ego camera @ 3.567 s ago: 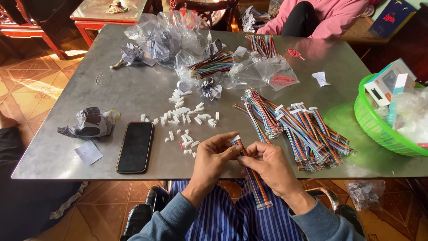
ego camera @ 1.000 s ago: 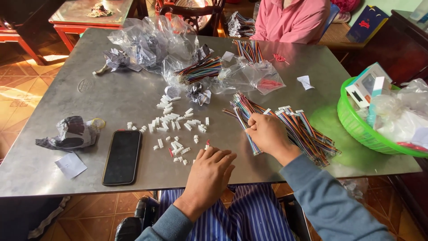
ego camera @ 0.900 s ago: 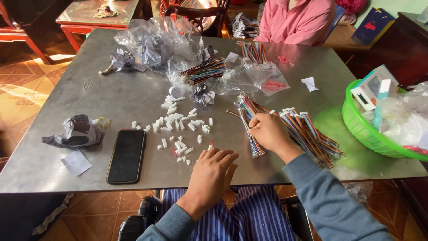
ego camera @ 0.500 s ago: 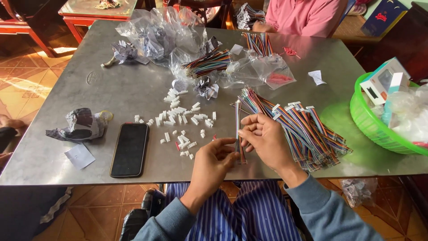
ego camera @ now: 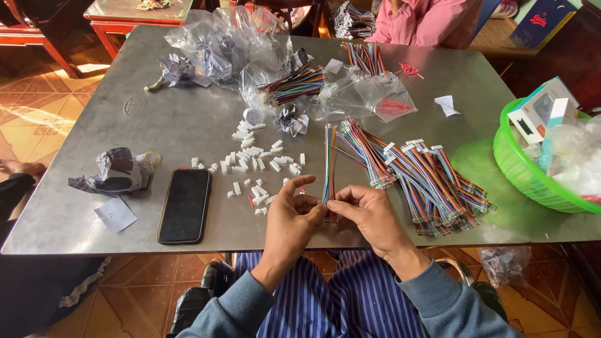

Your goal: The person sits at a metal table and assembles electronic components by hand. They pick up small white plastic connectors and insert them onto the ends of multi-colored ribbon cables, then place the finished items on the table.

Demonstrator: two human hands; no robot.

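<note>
A grey metal desk [ego camera: 156, 125] stands on an orange tiled floor [ego camera: 37, 119], with a red wooden table [ego camera: 113, 25] behind it at the upper left. On the desk's left side lie a crumpled dark bag [ego camera: 116, 172], a small white paper slip [ego camera: 114, 215] and a black phone [ego camera: 185, 204] face up. Next comes a scatter of small white plastic connectors [ego camera: 256, 159], and behind them a heap of clear plastic bags [ego camera: 225, 47], one holding a bundle of coloured wires.

At the near edge, in the middle, the left hand [ego camera: 293, 216] and the right hand [ego camera: 369, 216] meet, fingertips almost touching. Both pinch the lower end of a flat strip of rainbow-coloured wires [ego camera: 328, 166], which runs straight away from the hands across the desk. The left thumb and forefinger close on it from the left, the right fingers from the right. Whether a connector sits between the fingertips cannot be made out; the strip's near end is covered by the fingers.

Just right of the hands lies a broad pile of similar wire strips [ego camera: 432, 184] with white ends. At the far right a green plastic basket [ego camera: 519, 169] with boxes and bags is cut off by the frame. A person in a pink shirt [ego camera: 432, 22] sits at the far side, only partly in view.
</note>
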